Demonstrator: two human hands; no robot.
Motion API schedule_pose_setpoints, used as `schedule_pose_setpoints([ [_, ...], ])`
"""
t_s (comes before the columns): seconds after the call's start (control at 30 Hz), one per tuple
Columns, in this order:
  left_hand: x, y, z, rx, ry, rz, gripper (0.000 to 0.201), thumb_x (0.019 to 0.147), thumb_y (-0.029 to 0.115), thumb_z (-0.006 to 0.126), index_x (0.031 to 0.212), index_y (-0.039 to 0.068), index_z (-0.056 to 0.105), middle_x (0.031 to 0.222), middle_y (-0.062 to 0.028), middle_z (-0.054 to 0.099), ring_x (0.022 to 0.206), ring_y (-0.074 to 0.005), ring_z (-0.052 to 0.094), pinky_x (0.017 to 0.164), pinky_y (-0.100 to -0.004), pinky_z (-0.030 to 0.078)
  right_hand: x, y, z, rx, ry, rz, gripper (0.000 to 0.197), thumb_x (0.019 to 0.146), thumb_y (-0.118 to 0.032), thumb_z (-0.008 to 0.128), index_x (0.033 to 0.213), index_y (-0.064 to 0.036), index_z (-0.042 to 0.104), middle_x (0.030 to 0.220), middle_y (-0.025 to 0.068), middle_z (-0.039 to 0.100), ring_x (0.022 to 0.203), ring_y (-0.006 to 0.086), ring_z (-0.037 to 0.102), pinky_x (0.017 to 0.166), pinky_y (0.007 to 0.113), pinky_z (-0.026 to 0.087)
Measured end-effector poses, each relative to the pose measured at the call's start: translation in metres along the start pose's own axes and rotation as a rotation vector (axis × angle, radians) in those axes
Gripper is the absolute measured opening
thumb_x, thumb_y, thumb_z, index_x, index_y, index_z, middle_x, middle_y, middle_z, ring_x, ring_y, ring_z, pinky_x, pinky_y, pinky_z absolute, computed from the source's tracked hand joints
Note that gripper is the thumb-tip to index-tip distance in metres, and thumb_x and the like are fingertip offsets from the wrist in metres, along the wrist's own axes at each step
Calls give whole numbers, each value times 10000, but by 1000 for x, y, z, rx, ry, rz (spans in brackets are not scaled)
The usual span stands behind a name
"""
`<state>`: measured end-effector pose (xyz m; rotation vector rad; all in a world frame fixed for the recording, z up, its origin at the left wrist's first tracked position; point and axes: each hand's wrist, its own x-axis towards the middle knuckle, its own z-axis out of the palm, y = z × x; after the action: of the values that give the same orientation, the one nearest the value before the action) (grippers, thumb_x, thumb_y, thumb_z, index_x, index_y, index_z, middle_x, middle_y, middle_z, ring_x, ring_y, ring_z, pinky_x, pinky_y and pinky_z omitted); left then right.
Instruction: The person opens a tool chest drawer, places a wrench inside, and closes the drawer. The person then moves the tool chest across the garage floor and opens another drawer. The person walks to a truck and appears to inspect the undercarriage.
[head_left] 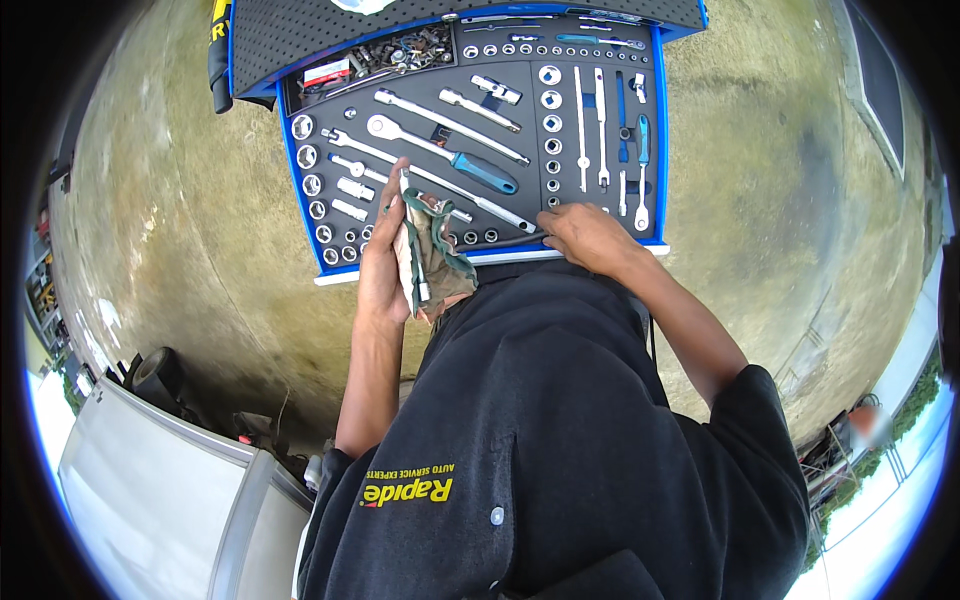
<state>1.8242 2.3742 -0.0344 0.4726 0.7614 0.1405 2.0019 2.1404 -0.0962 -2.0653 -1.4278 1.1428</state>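
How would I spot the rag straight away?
Find the blue-sided tool drawer, then go to its near edge, left of the middle, where the left hand holds the rag. It is crumpled and tan with green edging, unlike the hard, shiny tools around it.

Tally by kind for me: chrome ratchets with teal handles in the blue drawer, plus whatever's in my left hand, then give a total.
Chrome ratchets with teal handles: 3
Slim chrome bar in your left hand: 1
Grimy beige cloth with green edging, same hand: 1
Total: 5
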Motion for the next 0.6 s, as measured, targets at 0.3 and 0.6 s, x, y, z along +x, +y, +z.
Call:
schedule_pose_setpoints([
  [0.3,16,-9,15,-188,-111,-43,633,1064,118,508,1660,136,295,1311,-165,656,1180,-266,676,1051,-419,576,0,0,6,-308,154,-22,126,890,-83,654,981,-17,709,945,177,752,870,363,750,790,473,605],
  [0.6,24,-37,48,128,188,149,495,1120,228,562,1563,162,350,1289,-119,659,1171,-226,658,1004,-408,561,-18,-86,-35,310,448,-92,336,1018,-289,718,906,23,663,723,188,697,631,309,686,604,406,511],
])
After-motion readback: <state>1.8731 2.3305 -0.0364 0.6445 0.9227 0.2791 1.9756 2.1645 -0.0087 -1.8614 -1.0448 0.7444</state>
